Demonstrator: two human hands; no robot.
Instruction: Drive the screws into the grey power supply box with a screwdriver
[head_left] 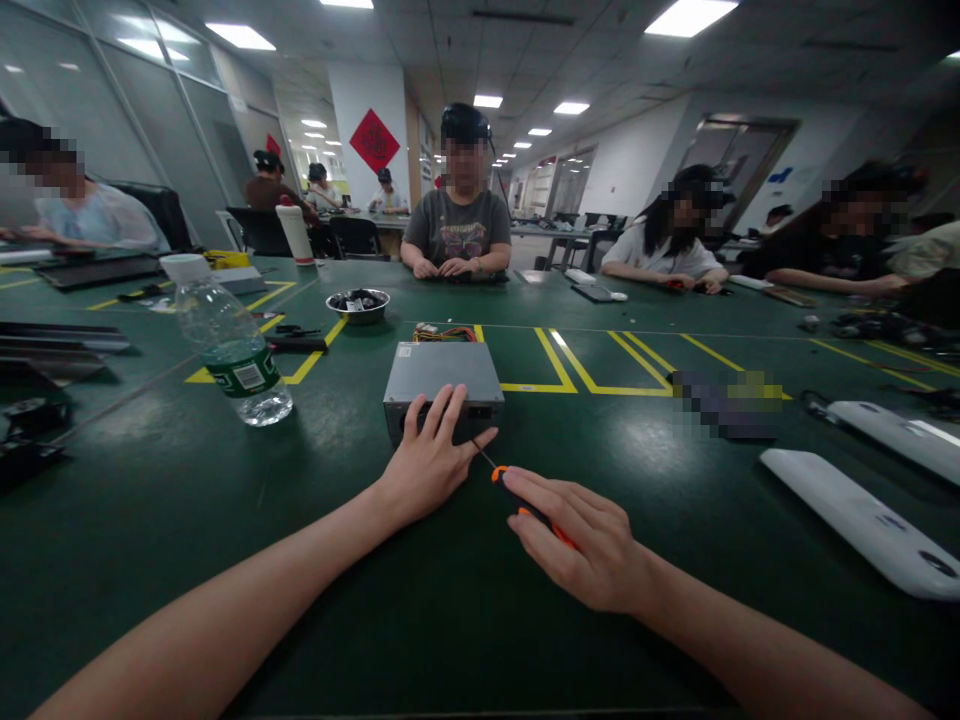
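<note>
A grey metal computer power supply point(445, 370) sits on the green table in front of me, its cables coming out at the back. My left hand point(431, 455) lies against its near face with fingers spread, the fingertips reaching the top edge and the thumb pointing right. An orange and black screwdriver point(525, 500) is gripped in my right hand point(581, 540). Its thin shaft points up and left to the lower right of the near face, close to my left thumb. Whether its tip sits in a screw I cannot tell.
A water bottle point(236, 350) stands left of the power supply. Behind it are a metal bowl point(358, 312) of small dark parts and a white tumbler point(295, 232). White panels point(855, 520) lie at right. Across the table a person point(459, 225) sits; others work on both sides.
</note>
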